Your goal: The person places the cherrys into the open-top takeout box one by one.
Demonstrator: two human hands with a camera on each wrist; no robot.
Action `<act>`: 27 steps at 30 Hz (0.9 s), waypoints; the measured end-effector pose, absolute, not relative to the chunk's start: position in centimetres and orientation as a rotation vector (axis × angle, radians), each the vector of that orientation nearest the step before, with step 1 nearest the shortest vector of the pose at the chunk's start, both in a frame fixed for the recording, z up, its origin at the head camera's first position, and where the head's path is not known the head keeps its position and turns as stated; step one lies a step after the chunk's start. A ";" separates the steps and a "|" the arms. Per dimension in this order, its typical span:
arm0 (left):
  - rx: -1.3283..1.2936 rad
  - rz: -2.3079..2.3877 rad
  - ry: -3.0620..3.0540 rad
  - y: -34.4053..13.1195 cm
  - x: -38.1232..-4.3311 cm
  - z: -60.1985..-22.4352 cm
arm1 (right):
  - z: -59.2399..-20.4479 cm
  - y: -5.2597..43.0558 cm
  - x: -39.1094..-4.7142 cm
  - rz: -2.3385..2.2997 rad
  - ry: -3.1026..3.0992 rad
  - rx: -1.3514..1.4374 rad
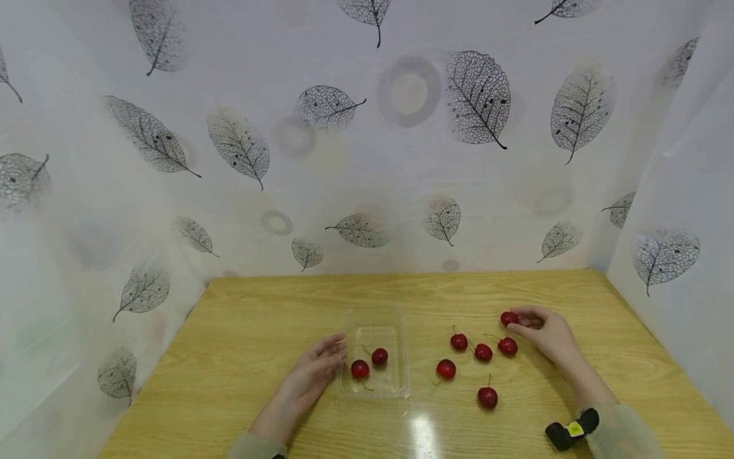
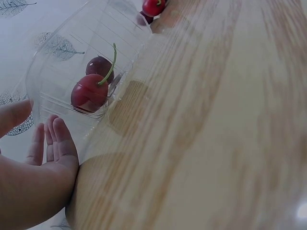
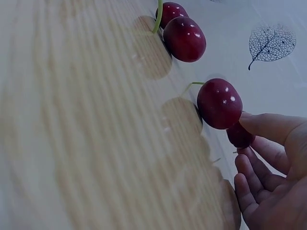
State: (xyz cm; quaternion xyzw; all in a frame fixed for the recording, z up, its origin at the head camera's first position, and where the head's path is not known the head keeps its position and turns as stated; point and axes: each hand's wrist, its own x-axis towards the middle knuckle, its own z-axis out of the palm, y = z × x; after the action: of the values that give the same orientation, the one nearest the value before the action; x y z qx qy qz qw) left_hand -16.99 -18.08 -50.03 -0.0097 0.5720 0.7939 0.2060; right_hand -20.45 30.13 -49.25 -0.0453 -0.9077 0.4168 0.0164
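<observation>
My right hand (image 1: 547,333) pinches a dark red cherry (image 1: 508,319) between thumb and fingertips at the far right of the group. In the right wrist view that pinched cherry (image 3: 240,135) is partly hidden behind a nearer cherry (image 3: 219,104) with a green stem. On the left, my left hand (image 1: 312,370) rests at the side of a clear plastic box (image 1: 406,357), fingers loosely extended by its wall. Inside the box lie two cherries, one at the front (image 1: 360,369) and one behind it (image 1: 380,356). The left wrist view shows my left hand (image 2: 48,167) beside the box wall (image 2: 36,76).
Several loose cherries lie on the wooden table (image 1: 258,306) right of the box, among them a front one (image 1: 487,398) and a left one (image 1: 445,368). A leaf-patterned curtain (image 1: 367,159) encloses the back and sides. A black strap (image 1: 564,435) circles the right wrist.
</observation>
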 end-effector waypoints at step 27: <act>-0.040 2.196 1.589 -18.2 -17.1 -49.8 | -45.7 25.3 -20.2 1.390 -2.762 0.061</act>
State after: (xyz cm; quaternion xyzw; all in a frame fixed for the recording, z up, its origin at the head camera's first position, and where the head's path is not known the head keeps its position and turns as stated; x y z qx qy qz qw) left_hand -17.05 -18.17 -49.84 -0.0143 0.5726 0.7914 0.2137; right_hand -20.18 25.26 -45.74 0.0198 -0.8928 0.4493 0.0247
